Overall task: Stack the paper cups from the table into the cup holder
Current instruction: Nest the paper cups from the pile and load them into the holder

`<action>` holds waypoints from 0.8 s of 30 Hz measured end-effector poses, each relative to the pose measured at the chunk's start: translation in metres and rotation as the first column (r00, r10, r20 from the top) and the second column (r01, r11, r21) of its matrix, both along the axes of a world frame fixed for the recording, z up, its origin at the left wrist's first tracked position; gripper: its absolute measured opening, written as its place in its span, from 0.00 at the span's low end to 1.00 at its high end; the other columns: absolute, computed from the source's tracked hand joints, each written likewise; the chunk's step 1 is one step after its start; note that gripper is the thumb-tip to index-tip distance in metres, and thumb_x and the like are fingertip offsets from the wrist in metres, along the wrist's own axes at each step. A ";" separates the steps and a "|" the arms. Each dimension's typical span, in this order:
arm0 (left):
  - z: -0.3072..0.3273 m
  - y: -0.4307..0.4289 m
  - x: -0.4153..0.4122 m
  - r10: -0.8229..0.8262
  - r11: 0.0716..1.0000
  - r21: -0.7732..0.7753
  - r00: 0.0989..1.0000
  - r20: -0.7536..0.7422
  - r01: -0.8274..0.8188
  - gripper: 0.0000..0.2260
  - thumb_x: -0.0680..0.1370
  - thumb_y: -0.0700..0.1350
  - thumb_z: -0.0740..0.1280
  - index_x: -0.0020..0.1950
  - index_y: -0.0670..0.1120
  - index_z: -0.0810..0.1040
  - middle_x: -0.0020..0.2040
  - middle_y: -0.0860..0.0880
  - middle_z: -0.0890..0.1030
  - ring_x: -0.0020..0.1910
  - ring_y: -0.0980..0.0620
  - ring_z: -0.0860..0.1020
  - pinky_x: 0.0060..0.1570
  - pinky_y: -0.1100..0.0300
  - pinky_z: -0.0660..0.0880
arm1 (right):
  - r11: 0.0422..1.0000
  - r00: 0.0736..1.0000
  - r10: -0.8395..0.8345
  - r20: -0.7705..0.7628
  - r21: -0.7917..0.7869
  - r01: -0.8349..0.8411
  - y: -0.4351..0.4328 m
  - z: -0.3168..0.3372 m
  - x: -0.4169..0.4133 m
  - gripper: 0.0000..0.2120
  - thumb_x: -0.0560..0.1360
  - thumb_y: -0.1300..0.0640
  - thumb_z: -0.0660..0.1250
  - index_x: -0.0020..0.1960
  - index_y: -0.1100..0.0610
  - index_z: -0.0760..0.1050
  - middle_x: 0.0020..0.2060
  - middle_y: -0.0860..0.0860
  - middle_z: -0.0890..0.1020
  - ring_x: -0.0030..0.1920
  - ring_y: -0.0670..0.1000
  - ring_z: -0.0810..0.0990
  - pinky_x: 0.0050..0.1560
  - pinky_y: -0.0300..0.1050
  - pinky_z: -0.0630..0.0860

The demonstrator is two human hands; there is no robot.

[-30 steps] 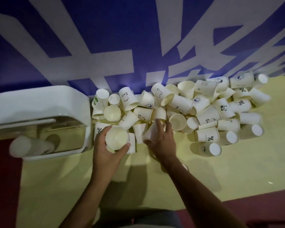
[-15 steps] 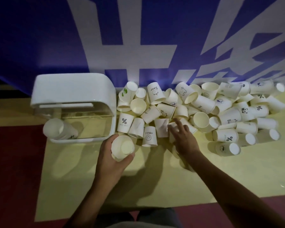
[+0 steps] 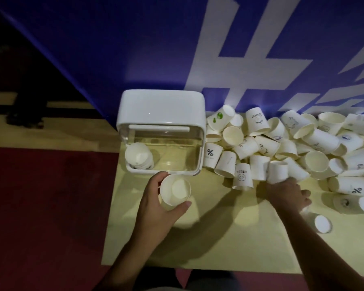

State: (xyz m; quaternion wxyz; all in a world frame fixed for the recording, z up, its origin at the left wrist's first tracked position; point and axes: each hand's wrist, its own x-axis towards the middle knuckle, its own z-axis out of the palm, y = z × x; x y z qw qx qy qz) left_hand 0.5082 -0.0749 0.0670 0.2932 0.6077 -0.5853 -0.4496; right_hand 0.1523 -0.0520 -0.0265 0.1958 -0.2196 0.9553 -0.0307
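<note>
left grip: holds upright cup | right grip: holds pile cup

Cup holder left of cups

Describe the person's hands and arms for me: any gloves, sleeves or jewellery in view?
Both are bare. The left hand and right hand wear no gloves, and no ring shows in this dim light. The left forearm and right forearm are uncovered to the frame's edge: no sleeve, watch or wristband visible.
</note>
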 end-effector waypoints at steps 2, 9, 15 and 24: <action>0.007 -0.009 0.018 0.041 0.998 -0.052 0.999 0.007 -0.040 0.34 0.66 0.50 0.84 0.67 0.61 0.72 0.64 0.64 0.76 0.65 0.59 0.75 0.61 0.58 0.74 | 0.991 1.000 -0.022 -0.002 -0.135 0.022 0.001 0.015 0.009 0.31 0.69 0.45 0.78 0.61 0.61 0.68 0.57 0.64 0.79 0.61 0.68 0.74 0.64 0.64 0.68; 0.020 -0.064 0.080 0.194 0.955 -0.220 0.980 -0.049 -0.200 0.34 0.65 0.58 0.81 0.69 0.58 0.74 0.65 0.59 0.73 0.66 0.51 0.76 0.62 0.44 0.78 | 0.869 0.983 0.181 0.013 -0.471 -0.153 0.003 0.075 0.072 0.33 0.74 0.39 0.73 0.68 0.60 0.71 0.58 0.61 0.80 0.55 0.63 0.80 0.56 0.59 0.78; 0.009 -0.091 0.093 0.141 0.961 -0.232 0.989 -0.044 -0.147 0.33 0.67 0.51 0.82 0.70 0.54 0.75 0.65 0.57 0.76 0.64 0.53 0.76 0.62 0.52 0.77 | 0.756 0.926 0.228 0.300 -0.654 0.026 -0.004 0.123 0.154 0.31 0.70 0.54 0.81 0.69 0.54 0.70 0.57 0.48 0.78 0.50 0.49 0.84 0.44 0.45 0.76; -0.014 -0.119 0.096 0.041 0.979 -0.200 0.999 0.003 -0.039 0.35 0.70 0.48 0.82 0.74 0.50 0.73 0.68 0.52 0.75 0.66 0.52 0.74 0.64 0.61 0.72 | 0.709 0.828 0.335 0.449 -0.699 0.092 -0.023 0.129 0.224 0.24 0.67 0.56 0.83 0.55 0.40 0.76 0.56 0.50 0.83 0.49 0.47 0.84 0.41 0.31 0.78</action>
